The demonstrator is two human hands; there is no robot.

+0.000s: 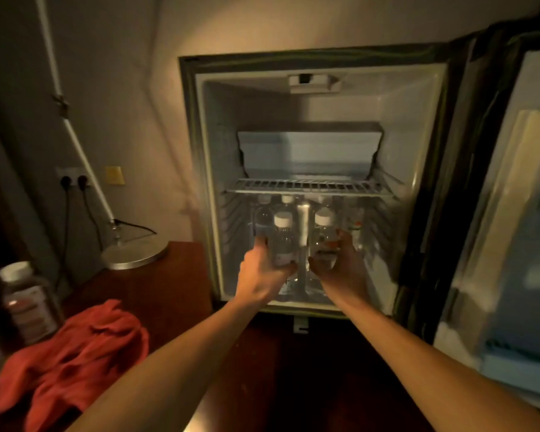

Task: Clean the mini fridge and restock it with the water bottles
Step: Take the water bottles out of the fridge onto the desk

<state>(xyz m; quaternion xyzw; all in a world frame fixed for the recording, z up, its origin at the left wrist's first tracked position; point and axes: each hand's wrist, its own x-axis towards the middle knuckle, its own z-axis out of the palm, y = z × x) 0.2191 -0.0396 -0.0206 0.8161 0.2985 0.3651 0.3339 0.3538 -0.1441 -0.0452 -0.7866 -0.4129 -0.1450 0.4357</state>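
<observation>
There was a single view, from a wide-angle camera worn on the person's head. It faced forward and slightly down, straight into the open fridge (312,182), which filled the middle of the frame at arm's reach. Both forearms ran up from the bottom edge to the hands (264,269) at the lower compartment. The wide lens bent the edges: the fridge door (512,213) bulged at the right, and the desk (156,275) with a red cloth (75,347) sat blurred at lower left. The wall filled the top.
</observation>
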